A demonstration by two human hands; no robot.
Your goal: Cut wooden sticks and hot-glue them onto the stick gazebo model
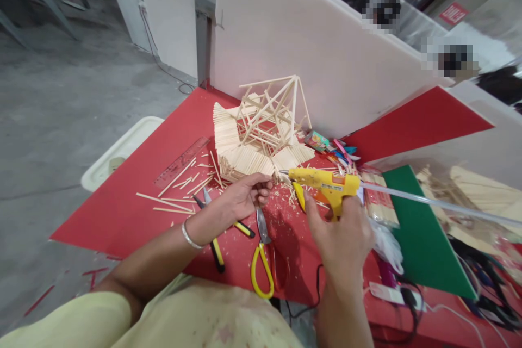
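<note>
My right hand (345, 236) grips a yellow hot glue gun (326, 179), its nozzle pointing left. A long clear glue stick (424, 200) sticks out of the gun's back. My left hand (244, 196) is just left of the nozzle, with its thumb and fingers curled together in a pinch. Whatever they hold is too small or hidden to make out. Directly behind both hands stands a model of pale wooden sticks (247, 160), with slatted panels around its base and an open stick frame (281, 103) rising to a point.
Yellow-handled scissors (262, 274) and pliers (218, 255) lie near my body. Loose sticks (175, 201) and a clear ruler (181, 162) are on the left of the red tabletop (122, 212). Packed sticks (379, 201) and a green board (428, 234) lie right. A white partition (326, 60) rises behind.
</note>
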